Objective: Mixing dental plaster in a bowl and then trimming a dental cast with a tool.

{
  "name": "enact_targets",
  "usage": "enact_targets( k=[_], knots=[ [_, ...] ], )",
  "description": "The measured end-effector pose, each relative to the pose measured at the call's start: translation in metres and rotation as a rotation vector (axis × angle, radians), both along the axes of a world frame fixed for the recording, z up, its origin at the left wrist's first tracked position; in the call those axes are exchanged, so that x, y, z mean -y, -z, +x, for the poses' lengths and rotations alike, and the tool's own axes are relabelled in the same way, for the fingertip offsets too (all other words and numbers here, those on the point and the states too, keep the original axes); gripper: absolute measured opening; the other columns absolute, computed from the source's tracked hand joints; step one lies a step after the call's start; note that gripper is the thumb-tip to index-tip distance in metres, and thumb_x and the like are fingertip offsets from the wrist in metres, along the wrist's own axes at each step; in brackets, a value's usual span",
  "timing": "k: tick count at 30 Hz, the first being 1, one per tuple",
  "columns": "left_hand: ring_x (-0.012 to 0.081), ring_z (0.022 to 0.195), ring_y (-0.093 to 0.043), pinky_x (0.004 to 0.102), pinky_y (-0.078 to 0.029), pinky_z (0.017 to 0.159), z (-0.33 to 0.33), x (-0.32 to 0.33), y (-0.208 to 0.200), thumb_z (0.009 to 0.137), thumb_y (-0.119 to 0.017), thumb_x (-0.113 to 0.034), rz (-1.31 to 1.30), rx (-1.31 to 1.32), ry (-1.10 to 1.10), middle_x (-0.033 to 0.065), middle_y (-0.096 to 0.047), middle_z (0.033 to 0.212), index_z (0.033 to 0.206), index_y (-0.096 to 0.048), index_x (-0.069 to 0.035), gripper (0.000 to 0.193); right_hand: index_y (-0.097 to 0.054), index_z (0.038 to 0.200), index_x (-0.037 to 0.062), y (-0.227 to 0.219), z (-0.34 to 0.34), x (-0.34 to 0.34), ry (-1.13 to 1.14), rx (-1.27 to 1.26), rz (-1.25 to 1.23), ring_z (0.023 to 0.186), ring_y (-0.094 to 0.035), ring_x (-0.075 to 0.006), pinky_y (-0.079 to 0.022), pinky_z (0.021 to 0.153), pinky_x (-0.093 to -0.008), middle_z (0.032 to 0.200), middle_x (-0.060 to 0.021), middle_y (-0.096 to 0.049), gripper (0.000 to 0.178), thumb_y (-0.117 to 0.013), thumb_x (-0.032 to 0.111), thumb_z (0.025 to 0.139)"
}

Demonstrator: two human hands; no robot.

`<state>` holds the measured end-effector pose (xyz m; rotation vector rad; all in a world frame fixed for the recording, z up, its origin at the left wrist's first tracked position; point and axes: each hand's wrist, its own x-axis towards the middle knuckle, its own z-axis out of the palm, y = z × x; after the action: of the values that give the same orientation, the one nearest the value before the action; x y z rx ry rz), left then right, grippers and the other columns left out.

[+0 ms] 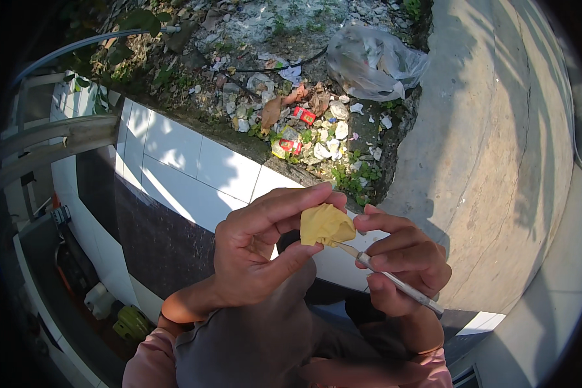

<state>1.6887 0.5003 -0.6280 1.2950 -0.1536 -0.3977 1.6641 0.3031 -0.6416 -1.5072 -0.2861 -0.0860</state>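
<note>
My left hand (255, 242) pinches a crumpled, folded yellow lump (326, 225) between thumb and fingers, in front of my lap. It looks soft and clay-like, but its exact kind is unclear. In my right hand (410, 262) is a craft knife (404, 284) with a slim silver handle, slanting from lower right to upper left. Its short, pointed blade meets the lower right side of the lump; whether the tip goes in cannot be made out. The right index fingertip is close beside the lump's right edge.
Beyond my hands runs a white tiled ledge (181, 158). Past it lies rubble-strewn ground with red packets (304, 116), dry leaves and a clear plastic bag (375, 63). Concrete paving (482, 149) stretches along the right. At left are wooden rails (58, 139) and a green object (133, 323).
</note>
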Motion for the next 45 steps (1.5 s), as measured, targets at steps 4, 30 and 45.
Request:
enact_targets(
  k=[4, 30, 45],
  knots=[
    [0.0340, 0.114, -0.056, 0.0435, -0.047, 0.096, 0.0014, -0.0013, -0.0005, 0.082, -0.057, 0.010, -0.006, 0.021, 0.014, 0.0242, -0.054, 0.122, 0.135, -0.041, 0.000, 0.056, -0.055, 0.087, 0.0046, -0.0006, 0.0028, -0.0002, -0.010, 0.018, -0.018, 0.100, -0.062, -0.0337, -0.044, 0.096, -0.0497, 0.074, -0.0110, -0.067, 0.017, -0.066, 0.018, 0.084],
    [0.0343, 0.114, -0.056, 0.0432, -0.048, 0.096, 0.0022, -0.0038, -0.0007, 0.083, -0.060, 0.007, -0.002, 0.064, 0.081, 0.0256, -0.052, 0.125, 0.136, -0.039, 0.001, 0.057, -0.064, 0.083, 0.0044, -0.0034, 0.0030, 0.0027, 0.026, -0.016, 0.026, 0.095, -0.066, -0.0320, -0.048, 0.093, -0.0484, 0.078, -0.0089, -0.069, 0.019, -0.074, -0.002, 0.068],
    [0.0343, 0.113, -0.056, 0.0428, -0.048, 0.094, 0.0037, -0.0072, 0.0007, 0.081, -0.057, 0.013, 0.042, 0.117, 0.111, 0.0292, -0.051, 0.126, 0.134, -0.043, 0.000, 0.057, -0.064, 0.083, 0.0054, -0.0038, 0.0077, 0.0040, -0.015, -0.006, 0.010, 0.092, -0.067, -0.0317, -0.047, 0.094, -0.0487, 0.078, -0.0079, -0.069, 0.018, -0.074, -0.001, 0.069]
  ],
)
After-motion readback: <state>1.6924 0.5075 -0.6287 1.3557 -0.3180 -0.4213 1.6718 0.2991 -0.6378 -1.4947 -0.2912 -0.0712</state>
